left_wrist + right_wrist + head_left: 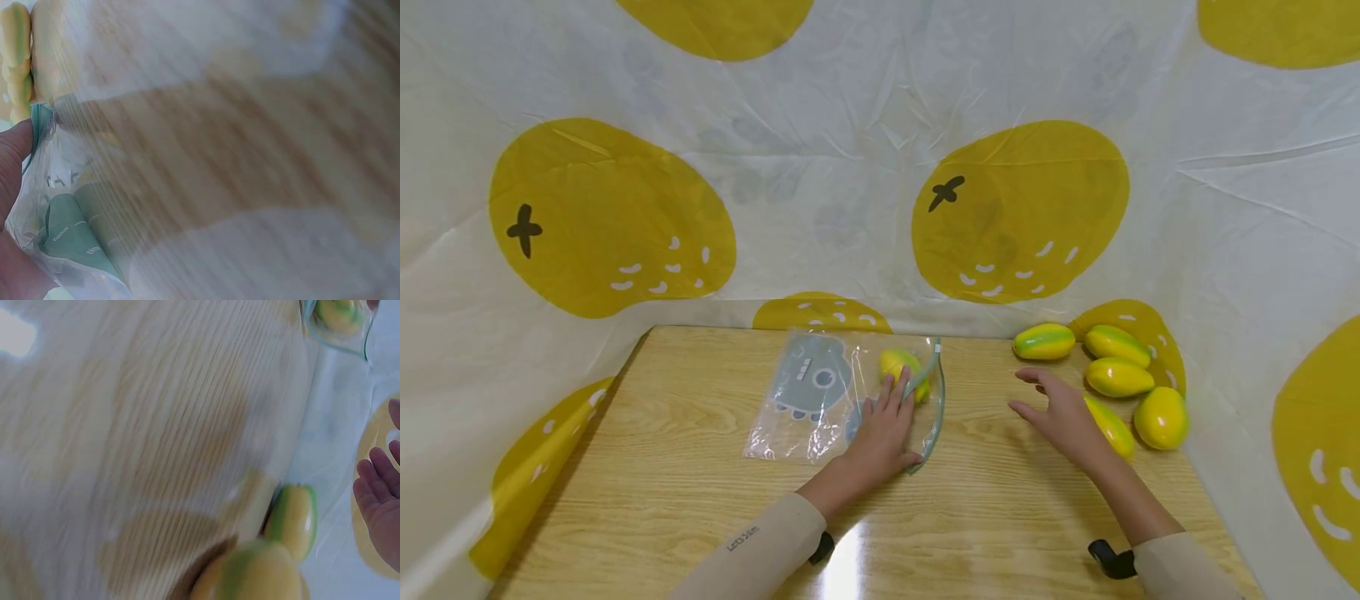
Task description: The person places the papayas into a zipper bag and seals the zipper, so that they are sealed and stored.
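A clear zip bag (pixel 831 417) with a grey-green cartoon print and a green zip edge lies flat on the table. Inside it, near the mouth, is one glossy yellow-green fruit (pixel 895 362), shaped like a papaya or mango. My left hand (pixel 880 429) rests on the bag beside the mouth, fingers extended over the film and fruit, thumb at the green edge. Holding nothing, my right hand (pixel 1063 417) hovers with parted fingers and thumb, left of several more such fruits. One of these, a long fruit (pixel 1108 427), is partly hidden behind that hand.
At the table's back right lie the loose fruits, including one fruit (pixel 1043 342) near the back edge and a rounder fruit (pixel 1161 418) by the side curtain. A white curtain (pixel 835 208) with yellow fruit prints encloses the wooden table (pixel 700 517) at back and sides.
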Tool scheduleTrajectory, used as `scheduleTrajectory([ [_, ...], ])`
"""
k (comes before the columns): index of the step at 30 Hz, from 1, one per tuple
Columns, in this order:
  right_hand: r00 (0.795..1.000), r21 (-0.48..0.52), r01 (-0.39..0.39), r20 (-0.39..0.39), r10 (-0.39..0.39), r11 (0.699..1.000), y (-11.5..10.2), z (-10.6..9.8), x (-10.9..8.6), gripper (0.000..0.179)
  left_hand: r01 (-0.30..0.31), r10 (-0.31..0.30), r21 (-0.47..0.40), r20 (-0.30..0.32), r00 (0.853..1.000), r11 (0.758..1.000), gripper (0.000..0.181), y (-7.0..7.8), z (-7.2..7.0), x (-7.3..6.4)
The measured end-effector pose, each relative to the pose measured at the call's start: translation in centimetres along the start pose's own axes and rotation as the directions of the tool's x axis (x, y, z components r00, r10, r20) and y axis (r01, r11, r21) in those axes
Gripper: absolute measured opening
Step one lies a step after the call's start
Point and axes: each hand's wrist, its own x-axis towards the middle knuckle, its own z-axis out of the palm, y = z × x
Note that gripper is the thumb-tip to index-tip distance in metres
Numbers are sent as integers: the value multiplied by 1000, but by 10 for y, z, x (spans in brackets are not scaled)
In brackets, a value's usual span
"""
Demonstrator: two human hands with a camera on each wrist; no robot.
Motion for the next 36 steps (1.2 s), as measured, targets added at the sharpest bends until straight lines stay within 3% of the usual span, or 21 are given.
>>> scheduleTrajectory([
  [16,994,-75,-76,-85,70,994,53,-48,-47,72,11,-11,7,3,1000,1000,119,1,1,0],
  [21,995,-103,-57,-92,47,993,68,-49,-57,78,8,-8,11,-6,1000,1000,118,1,1,0],
  [30,997,-68,-82,-1,82,994,88,-44,-67,98,20,-20,-6,19,1000,1000,117,1,0,0],
  [36,999,-75,-53,-5,53,996,96,-37,-68,100,19,-19,6,17,1000,1000,117,1,-2,0],
])
